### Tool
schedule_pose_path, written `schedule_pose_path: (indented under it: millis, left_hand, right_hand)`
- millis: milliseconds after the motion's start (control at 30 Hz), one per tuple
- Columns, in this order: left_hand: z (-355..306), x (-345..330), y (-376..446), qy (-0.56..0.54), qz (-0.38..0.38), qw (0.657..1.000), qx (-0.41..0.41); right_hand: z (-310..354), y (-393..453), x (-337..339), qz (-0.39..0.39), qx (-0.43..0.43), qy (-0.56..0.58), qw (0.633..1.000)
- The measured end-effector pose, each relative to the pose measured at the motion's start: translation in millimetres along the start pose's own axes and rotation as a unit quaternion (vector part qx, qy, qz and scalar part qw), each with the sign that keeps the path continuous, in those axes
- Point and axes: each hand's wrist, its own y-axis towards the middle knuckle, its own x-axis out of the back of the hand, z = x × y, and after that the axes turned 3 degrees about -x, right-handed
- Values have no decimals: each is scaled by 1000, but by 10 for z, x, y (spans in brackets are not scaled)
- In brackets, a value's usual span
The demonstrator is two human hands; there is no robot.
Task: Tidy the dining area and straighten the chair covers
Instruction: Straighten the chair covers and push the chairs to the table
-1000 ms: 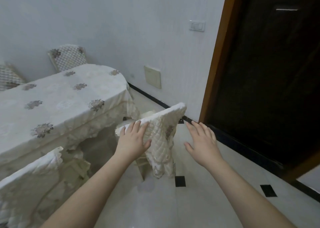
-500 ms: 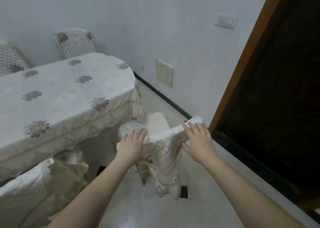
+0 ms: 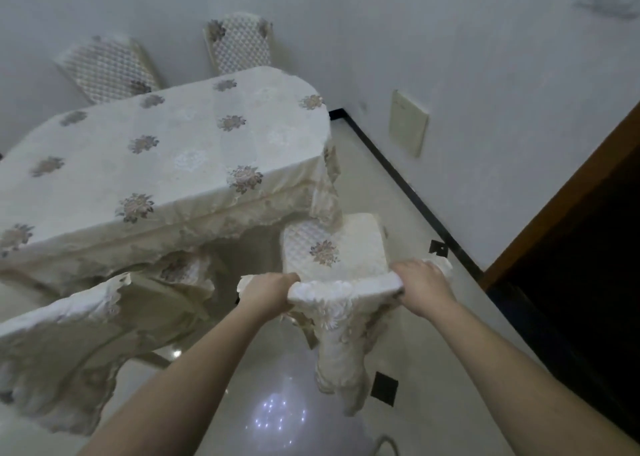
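Cream lace chair cover (image 3: 341,320) gripped along chair-back top by left hand (image 3: 268,291) and right hand (image 3: 420,287), beside draped table (image 3: 166,151).

Both bare forearms reach up from the bottom edge toward the frame's centre. The left hand (image 3: 270,291) and right hand (image 3: 423,287) sit level, well apart, knuckles up, fingers curled closed over the chair cover (image 3: 341,287).
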Motion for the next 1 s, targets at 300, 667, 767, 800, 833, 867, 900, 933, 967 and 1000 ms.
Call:
schedule_pose_path:
  millis: [300, 667, 767, 800, 833, 867, 900, 933, 967, 1000]
  left_hand:
    - [-116, 90, -16, 10, 37, 997, 65]
    - [-86, 81, -505, 24, 72, 993, 87]
    - [67, -12, -685, 27, 48, 995, 81]
    - [131, -59, -744, 26, 44, 996, 78]
    - [197, -96, -806, 25, 42, 996, 77]
    - [264, -128, -866, 24, 42, 996, 78]
    - [330, -153, -933, 26, 41, 996, 78]
    - [402, -184, -996, 27, 38, 996, 77]
    - [475, -219, -1059, 26, 35, 996, 77]
    - [551, -258, -1119, 23, 33, 996, 78]
  right_hand:
    - [59, 89, 96, 31, 43, -28, 998]
    - [315, -163, -55, 29, 58, -36, 997]
    - [504, -227, -107, 27, 66, -34, 997]
    - [576, -252, -128, 27, 70, -34, 997]
    - [647, -274, -153, 28, 76, -37, 996]
    - [716, -290, -179, 29, 84, -41, 995]
    - [786, -299, -207, 29, 95, -43, 994]
    - [861, -305, -232, 29, 103, -45, 993]
    - [943, -305, -254, 29, 110, -45, 993]
    - [1026, -302, -275, 28, 116, -45, 992]
